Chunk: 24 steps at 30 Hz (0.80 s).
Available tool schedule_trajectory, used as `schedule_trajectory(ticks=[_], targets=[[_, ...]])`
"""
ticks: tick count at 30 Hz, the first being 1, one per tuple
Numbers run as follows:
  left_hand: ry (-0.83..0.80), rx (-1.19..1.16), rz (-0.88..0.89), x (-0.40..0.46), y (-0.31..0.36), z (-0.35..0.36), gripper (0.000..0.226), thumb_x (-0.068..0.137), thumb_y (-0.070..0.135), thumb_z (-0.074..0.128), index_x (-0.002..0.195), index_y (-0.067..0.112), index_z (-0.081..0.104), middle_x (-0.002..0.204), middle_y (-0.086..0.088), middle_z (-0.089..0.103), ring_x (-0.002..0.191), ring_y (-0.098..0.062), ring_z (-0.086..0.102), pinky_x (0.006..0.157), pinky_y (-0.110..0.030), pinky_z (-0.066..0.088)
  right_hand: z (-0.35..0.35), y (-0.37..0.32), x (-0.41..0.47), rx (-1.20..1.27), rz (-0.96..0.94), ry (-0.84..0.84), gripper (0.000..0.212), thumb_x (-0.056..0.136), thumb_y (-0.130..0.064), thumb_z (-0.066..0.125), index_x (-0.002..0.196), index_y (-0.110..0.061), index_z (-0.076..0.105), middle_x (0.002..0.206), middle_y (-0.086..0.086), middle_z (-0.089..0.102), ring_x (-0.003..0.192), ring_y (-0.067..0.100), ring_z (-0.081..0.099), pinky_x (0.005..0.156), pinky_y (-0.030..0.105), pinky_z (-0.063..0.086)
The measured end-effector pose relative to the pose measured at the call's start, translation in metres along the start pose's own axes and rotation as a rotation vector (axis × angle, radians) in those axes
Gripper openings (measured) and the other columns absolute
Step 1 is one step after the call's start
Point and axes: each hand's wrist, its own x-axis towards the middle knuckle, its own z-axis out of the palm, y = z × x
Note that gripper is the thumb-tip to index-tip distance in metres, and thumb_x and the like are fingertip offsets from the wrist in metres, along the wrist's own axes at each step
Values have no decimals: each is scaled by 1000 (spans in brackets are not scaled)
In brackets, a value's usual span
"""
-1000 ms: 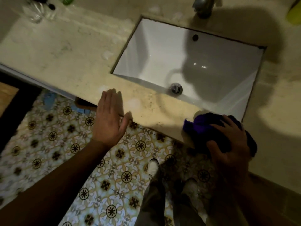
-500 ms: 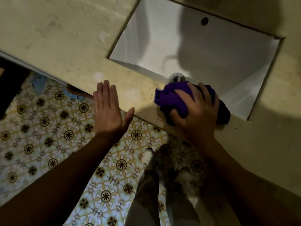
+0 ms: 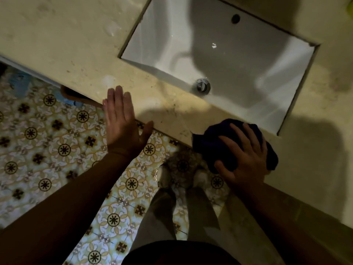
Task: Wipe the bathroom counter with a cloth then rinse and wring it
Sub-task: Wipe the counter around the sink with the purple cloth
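Two hands work the front edge of the counter (image 3: 63, 44). The right hand (image 3: 246, 157) presses down with spread fingers on a bunched dark purple cloth (image 3: 214, 142), holding it at the front edge just below the sink's (image 3: 172, 54) near right corner. The left hand (image 3: 122, 123) lies flat and empty, fingers together, over the same edge well to the left. Unwiped counter stretches leftward from the cloth along that edge, so the stroke likely runs toward the left hand.
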Motion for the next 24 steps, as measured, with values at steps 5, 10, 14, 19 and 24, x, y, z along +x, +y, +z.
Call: schedule_trajectory(ticks=[5, 10, 14, 19, 24], targets=[[28, 31, -1, 0, 3, 2, 89, 102, 58, 40, 154, -14, 28, 162, -36, 23, 152, -54, 19, 125, -64, 12, 14, -13, 37, 50, -52, 15, 55, 80, -52, 58, 127, -24, 67, 146, 8, 55, 143, 36, 40, 116, 64, 22], [39, -39, -25, -3, 2, -1, 87, 104, 57, 39, 155, -12, 26, 164, -35, 20, 153, -53, 16, 126, -62, 8, 23, -31, 81, 221, -93, 7, 40, 76, -41, 63, 112, -26, 72, 132, 2, 63, 134, 30, 48, 111, 59, 31], [24, -60, -26, -3, 3, -3, 86, 104, 55, 41, 156, -11, 24, 165, -34, 18, 154, -52, 13, 126, -63, 8, 23, -34, 89, 288, -119, -63, 36, 75, -35, 63, 109, -27, 73, 131, -1, 63, 134, 27, 48, 111, 59, 31], [-4, -43, -26, -4, 3, -6, 86, 105, 54, 42, 156, -12, 22, 165, -34, 17, 154, -53, 12, 126, -64, 8, 3, -3, 32, 109, -268, -129, 55, 82, -50, 65, 129, -21, 66, 146, 10, 54, 146, 34, 37, 114, 65, 25], [-27, -44, 11, -5, -1, -8, 87, 105, 54, 44, 156, -13, 22, 165, -35, 16, 154, -53, 12, 125, -65, 9, 14, -22, 37, -70, -204, -164, 68, 86, -74, 54, 137, -29, 59, 154, 9, 46, 148, 36, 32, 116, 65, 23]])
